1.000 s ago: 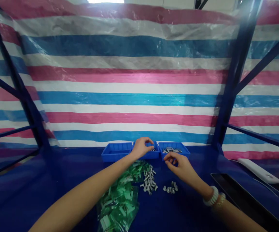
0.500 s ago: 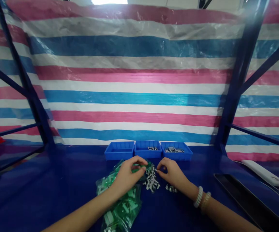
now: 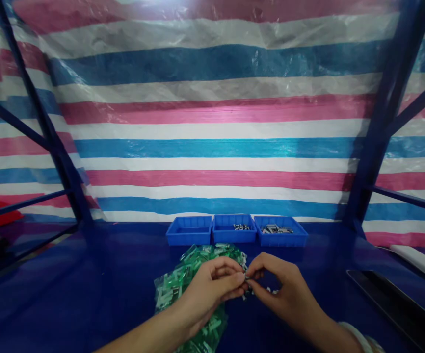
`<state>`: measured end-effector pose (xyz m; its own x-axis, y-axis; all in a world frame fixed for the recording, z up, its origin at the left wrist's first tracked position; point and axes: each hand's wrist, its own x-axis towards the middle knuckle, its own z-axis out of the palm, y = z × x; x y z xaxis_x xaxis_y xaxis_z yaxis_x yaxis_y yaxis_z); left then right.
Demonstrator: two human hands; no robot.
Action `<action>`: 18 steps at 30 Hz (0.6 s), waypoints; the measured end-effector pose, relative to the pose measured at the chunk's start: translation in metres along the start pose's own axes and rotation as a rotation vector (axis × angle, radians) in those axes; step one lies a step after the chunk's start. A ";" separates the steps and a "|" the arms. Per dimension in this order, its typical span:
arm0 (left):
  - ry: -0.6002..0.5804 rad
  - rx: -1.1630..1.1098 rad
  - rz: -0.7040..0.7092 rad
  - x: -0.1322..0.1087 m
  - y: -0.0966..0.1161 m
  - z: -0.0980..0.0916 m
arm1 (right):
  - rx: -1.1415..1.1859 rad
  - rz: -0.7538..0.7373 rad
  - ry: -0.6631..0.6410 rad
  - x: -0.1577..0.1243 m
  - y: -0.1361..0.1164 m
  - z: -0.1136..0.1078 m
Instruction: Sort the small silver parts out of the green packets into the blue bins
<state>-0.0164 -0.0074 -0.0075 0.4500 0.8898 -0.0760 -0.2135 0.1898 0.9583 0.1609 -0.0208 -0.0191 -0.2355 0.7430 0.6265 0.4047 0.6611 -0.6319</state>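
Observation:
My left hand (image 3: pixel 220 282) and my right hand (image 3: pixel 278 279) meet fingertip to fingertip over the table. Both are closed in a pinch on a small shiny metal part (image 3: pixel 247 277), mostly covered by the fingers; its exact kind cannot be made out. Beneath and behind the fingers lies a pile of small silver metal parts (image 3: pixel 244 258), partly hidden by the hands. A few more loose metal parts (image 3: pixel 271 290) show beside my right fingers. Under my left hand and forearm is a clear plastic bag (image 3: pixel 168 289) of small green and white packets.
Three blue bins stand in a row behind the hands: the left bin (image 3: pixel 189 239), the middle bin (image 3: pixel 234 237) with small metal parts, and the right bin (image 3: pixel 283 240) with flat metal pieces. A dark flat device (image 3: pixel 392 304) and a white object (image 3: pixel 418 264) lie at the right.
My two hands have come together, my right hand reaching from the pile's right side to my left fingertips. The view has tilted down and shifted slightly left.

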 end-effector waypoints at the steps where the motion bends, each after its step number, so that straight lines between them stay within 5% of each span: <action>1: -0.004 -0.018 0.000 0.000 0.000 0.000 | 0.009 -0.007 -0.005 0.000 -0.001 0.000; 5: 0.006 0.066 0.117 0.001 -0.001 -0.001 | 0.174 0.078 -0.033 -0.001 -0.005 -0.001; 12: -0.014 0.421 0.540 0.000 0.003 0.000 | 0.551 0.405 -0.158 0.001 0.006 0.006; 18: 0.030 0.451 0.572 -0.004 -0.001 0.005 | 0.522 0.425 -0.078 0.000 0.008 0.007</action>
<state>-0.0139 -0.0129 -0.0067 0.3502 0.8108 0.4690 -0.0270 -0.4918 0.8703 0.1577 -0.0149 -0.0274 -0.2213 0.9419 0.2527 0.0010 0.2593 -0.9658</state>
